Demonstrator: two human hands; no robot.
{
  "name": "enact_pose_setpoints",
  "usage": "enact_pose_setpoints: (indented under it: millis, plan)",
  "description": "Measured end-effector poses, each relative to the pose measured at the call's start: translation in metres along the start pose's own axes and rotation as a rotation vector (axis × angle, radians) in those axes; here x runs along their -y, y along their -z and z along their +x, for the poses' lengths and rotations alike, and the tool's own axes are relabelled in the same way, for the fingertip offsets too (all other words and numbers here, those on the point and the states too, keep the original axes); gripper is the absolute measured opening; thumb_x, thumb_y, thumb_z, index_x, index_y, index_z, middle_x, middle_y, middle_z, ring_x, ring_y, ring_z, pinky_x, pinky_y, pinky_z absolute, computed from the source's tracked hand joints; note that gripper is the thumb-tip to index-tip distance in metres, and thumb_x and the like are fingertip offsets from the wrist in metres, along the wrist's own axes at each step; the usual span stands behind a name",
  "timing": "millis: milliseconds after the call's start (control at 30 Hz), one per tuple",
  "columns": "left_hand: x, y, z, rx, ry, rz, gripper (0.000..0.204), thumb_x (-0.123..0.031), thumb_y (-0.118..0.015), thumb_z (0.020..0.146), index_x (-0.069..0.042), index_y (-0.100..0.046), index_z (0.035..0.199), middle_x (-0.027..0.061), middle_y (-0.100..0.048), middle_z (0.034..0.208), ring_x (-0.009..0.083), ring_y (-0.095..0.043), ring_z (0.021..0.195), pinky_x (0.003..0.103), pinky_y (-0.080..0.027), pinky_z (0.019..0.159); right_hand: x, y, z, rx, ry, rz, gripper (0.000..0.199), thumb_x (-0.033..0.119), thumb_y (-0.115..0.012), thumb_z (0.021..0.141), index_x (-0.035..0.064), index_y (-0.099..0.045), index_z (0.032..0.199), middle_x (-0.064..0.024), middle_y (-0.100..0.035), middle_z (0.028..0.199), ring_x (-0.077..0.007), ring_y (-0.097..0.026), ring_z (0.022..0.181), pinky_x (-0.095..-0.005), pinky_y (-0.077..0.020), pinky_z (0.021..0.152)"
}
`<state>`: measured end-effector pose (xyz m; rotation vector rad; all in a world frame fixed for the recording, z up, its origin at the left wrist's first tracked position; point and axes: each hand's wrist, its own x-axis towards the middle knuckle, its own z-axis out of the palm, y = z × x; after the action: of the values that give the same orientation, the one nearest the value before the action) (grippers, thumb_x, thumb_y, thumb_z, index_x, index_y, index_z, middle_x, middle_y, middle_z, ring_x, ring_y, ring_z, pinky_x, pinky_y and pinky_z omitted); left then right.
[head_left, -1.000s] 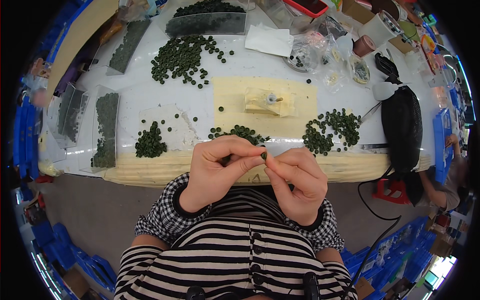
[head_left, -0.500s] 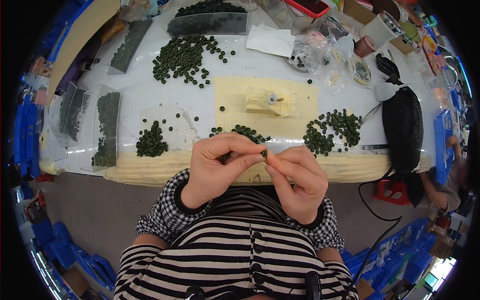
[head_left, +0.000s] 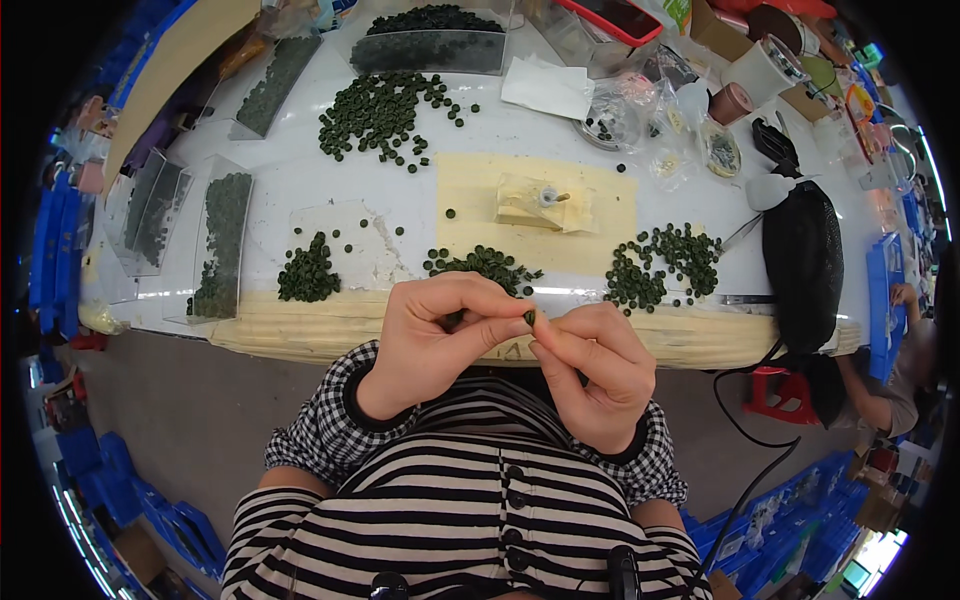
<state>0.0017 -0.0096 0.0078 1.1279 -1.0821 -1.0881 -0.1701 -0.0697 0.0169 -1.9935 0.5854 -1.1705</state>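
Just past the near edge of the table, my left hand (head_left: 430, 338) pinches a small dark green round piece (head_left: 529, 317) between thumb and forefinger. From the other side, the closed fingertips of my right hand (head_left: 600, 372) meet the same piece. My fingers cover most of it. A pile of similar green pieces (head_left: 485, 264) lies right behind my hands, its near side partly hidden. Further piles sit to the left (head_left: 310, 268) and to the right (head_left: 665, 262). A taped block with a short peg (head_left: 530, 203) stands on yellow paper (head_left: 468, 222) behind the middle pile.
Clear trays of green pieces (head_left: 222, 240) stand at the left, and another tray (head_left: 430, 45) at the back. A large loose heap (head_left: 372, 112) lies before it. White tissue (head_left: 547, 88), a red-cased phone (head_left: 618, 20) and a black mesh bundle (head_left: 803, 260) occupy the back and right.
The view has shifted slightly, so the near pile shows more behind my hands. Both hands keep their grip on the small green piece, almost unmoved.
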Motion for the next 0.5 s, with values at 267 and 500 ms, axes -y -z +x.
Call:
enact_pose_setpoints:
  millis: [267,500]
  plan:
    - [-0.003,-0.008,-0.01,-0.025,-0.056,0.04,0.016,0.005,-0.07,0.079,-0.001,-0.071,0.095,0.0034,-0.062,0.077,0.0035,-0.043,0.059,0.019,-0.033,0.052,0.006,0.001,-0.01,-0.017,-0.003,-0.001,0.029,-0.009,-0.072,0.069,0.0008,-0.071,0.096,-0.0079,-0.064,0.077,-0.0193,-0.058,0.065,-0.0281,-0.0439,0.057]
    - [-0.009,-0.004,-0.014,-0.095,-0.038,0.358,0.015,-0.003,-0.073,0.078,-0.003,-0.071,0.093,-0.0057,-0.034,0.06,0.0042,-0.029,0.053,0.022,-0.023,0.05,-0.003,0.01,-0.015,-0.045,-0.018,-0.167,0.022,-0.007,-0.07,0.071,0.0007,-0.07,0.092,-0.0083,-0.064,0.079,-0.0224,-0.058,0.07,-0.0298,-0.0452,0.062]
